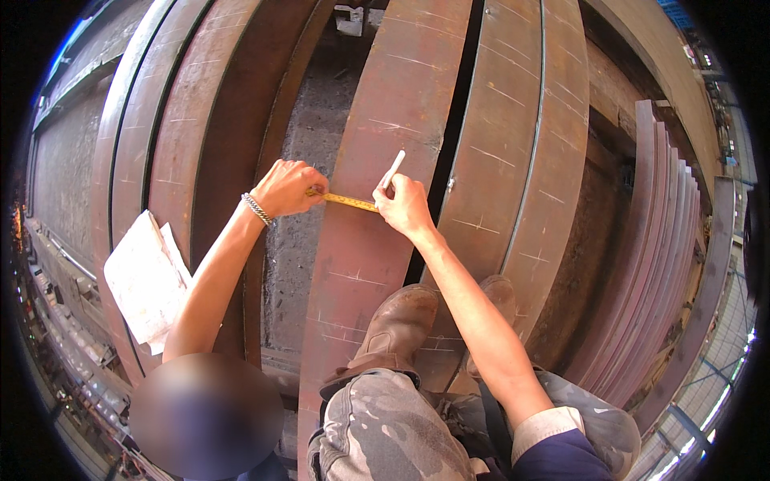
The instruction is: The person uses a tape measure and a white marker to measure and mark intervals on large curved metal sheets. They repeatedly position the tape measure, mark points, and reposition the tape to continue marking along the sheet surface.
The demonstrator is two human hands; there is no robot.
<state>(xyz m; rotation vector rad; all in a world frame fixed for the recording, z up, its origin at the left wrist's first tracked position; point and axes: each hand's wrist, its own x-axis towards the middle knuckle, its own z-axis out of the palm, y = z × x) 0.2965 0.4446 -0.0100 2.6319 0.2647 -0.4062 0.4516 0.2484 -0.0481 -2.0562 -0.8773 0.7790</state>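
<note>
A yellow tape measure blade (350, 202) is stretched across the rusty steel beam (361, 248) in front of me. Its left end is pinched in my left hand (286, 189), at the beam's left edge. My right hand (405, 207) grips the blade's other end, over the middle of the beam. A white marker-like stick (394, 167) also sits in the right hand, its upper end pointing away from me. White chalk-like lines and crosses mark the beam's face. The tape's case does not show.
Marked steel beams (497, 152) lie to the right, with a narrow dark gap between. More beams (172, 120) stand at the left, where worn paper sheets (146, 280) rest. My brown boot (393, 329) is on the middle beam. Stacked steel strips (642, 280) lie far right.
</note>
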